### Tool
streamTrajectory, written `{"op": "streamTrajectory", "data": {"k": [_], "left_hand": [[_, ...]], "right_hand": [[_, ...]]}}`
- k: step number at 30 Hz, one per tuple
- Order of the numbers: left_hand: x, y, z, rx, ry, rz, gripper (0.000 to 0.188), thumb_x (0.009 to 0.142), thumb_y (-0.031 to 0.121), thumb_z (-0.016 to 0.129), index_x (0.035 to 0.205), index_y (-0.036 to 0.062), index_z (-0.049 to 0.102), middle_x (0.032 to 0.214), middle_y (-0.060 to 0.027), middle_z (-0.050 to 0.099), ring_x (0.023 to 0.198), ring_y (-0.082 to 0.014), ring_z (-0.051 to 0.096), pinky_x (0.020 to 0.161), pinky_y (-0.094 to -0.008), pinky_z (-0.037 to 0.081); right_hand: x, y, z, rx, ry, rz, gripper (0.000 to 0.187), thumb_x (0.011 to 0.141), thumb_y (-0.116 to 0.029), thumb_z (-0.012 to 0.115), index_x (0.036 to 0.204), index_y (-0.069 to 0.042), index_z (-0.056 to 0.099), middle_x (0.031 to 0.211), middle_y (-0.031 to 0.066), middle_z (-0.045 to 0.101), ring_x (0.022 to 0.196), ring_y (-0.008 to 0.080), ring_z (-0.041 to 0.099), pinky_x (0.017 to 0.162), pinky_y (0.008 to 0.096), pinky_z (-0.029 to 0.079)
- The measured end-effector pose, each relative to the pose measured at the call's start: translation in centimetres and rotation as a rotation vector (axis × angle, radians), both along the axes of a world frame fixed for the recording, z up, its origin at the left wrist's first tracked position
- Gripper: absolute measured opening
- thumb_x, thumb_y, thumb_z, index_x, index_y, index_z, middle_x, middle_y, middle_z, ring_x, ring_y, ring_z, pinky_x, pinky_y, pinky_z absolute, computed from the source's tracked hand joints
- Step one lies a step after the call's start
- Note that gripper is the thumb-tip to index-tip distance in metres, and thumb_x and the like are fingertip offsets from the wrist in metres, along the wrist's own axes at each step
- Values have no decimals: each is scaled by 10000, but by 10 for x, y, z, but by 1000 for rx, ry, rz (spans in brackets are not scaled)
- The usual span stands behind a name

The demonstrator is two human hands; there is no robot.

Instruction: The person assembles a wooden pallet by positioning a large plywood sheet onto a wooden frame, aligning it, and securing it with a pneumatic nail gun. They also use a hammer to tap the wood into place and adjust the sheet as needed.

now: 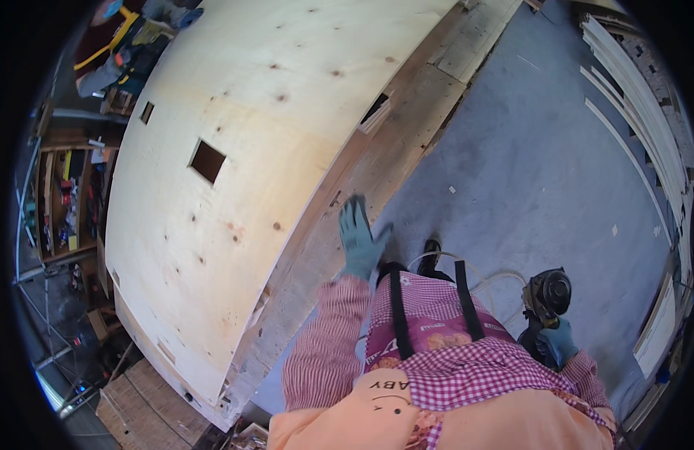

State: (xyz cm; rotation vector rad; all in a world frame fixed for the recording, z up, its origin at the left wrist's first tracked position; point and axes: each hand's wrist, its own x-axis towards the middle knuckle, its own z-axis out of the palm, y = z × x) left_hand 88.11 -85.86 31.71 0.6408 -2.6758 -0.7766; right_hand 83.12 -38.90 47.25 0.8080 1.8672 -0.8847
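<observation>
My left hand (359, 238), in a teal work glove, is open with its fingers spread. It is over the edge of a long wooden plank (407, 124) that runs beside a large pale plywood panel (287, 82); whether it touches the plank I cannot tell. Low on the right, my right hand (561, 342), gloved too, is closed around the handle of a black coil nail gun (548, 292) with a round drum. A pale air hose (482, 283) curves across the floor near it. The panel has square cut-outs, one of them a dark hole (207, 162) left of its middle.
Grey floor (504, 157) lies right of the plank, with small scraps on it. Long pale strips (639, 112) are stacked along the far right. At the upper left another person (126, 56) stands beyond the panel. A wooden shelf (62, 199) with assorted items is at the left.
</observation>
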Motion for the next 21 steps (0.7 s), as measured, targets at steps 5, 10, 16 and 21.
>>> {"op": "streamTrajectory", "data": {"k": [5, 10, 16, 21], "left_hand": [[-137, -56, -33, 44, -30, 346, 959, 656, 446, 765, 1367, 7, 295, 1398, -221, 325, 1280, -376, 322, 1066, -445, 246], [-189, -98, -77, 449, -99, 383, 939, 602, 501, 790, 1306, 15, 402, 1303, -188, 471, 1179, -357, 453, 992, -404, 362], [-207, -111, -123, 1902, 679, 293, 576, 831, 397, 615, 1235, 4, 499, 1242, -133, 549, 1120, -285, 525, 986, -416, 398], [-220, -98, -107, 1108, 390, 423, 532, 736, 319, 749, 1138, 6, 595, 1134, -118, 623, 1022, -209, 594, 914, -304, 458]], "right_hand": [[-33, 9, -10, 24, 7, -35, 95, 695, -14, 618, 756, 20, 554, 565, 96, 555, 437, 193, 541, 415, 288, 433], [-70, 8, -20, -85, 204, 12, 213, 671, 4, 630, 875, 21, 569, 688, 98, 598, 515, 189, 563, 437, 297, 439], [-184, -74, 15, -194, 130, -12, 507, 653, 17, 633, 1145, 12, 508, 855, 79, 613, 668, 178, 593, 536, 303, 482], [-282, -160, 35, -361, 364, 360, 315, 646, 6, 629, 958, -20, 595, 778, 43, 598, 645, 155, 570, 560, 281, 466]]}}
